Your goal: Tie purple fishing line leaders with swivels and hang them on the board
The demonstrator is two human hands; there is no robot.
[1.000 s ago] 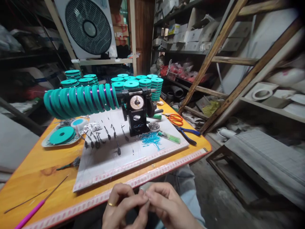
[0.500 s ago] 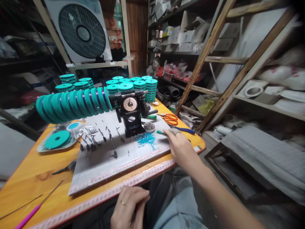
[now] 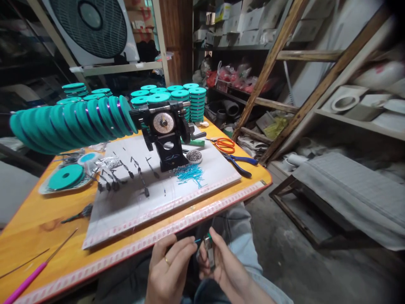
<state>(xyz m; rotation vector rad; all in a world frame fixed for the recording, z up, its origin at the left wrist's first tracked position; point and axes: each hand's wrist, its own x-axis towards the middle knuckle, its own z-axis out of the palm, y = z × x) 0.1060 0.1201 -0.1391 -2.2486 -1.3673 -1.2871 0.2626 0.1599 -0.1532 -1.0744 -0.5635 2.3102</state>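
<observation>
From the head view I see both my hands low in the frame, below the near edge of the orange wooden table [image 3: 47, 219], above my lap in grey-blue jeans. My right hand [image 3: 221, 270] closes around a small green lighter with a metal top [image 3: 209, 251], held upright, thumb near its top. My left hand [image 3: 171, 270], with a gold ring on one finger, pinches a thin teal tube piece [image 3: 198, 240] between thumb and fingertips, its tip pointing at the lighter's head, just beside it.

On the table a white plastic board [image 3: 136, 198] carries a black hand winder with a round dial [image 3: 164, 135], a loose heap of teal tube pieces [image 3: 190, 174] and a small round metal tin [image 3: 194, 156]. A long row of teal spools on the winder's shaft [image 3: 69, 122] reaches left. Orange-handled scissors [image 3: 224, 145] and blue-handled pliers [image 3: 238, 162] lie to the right of the board.
</observation>
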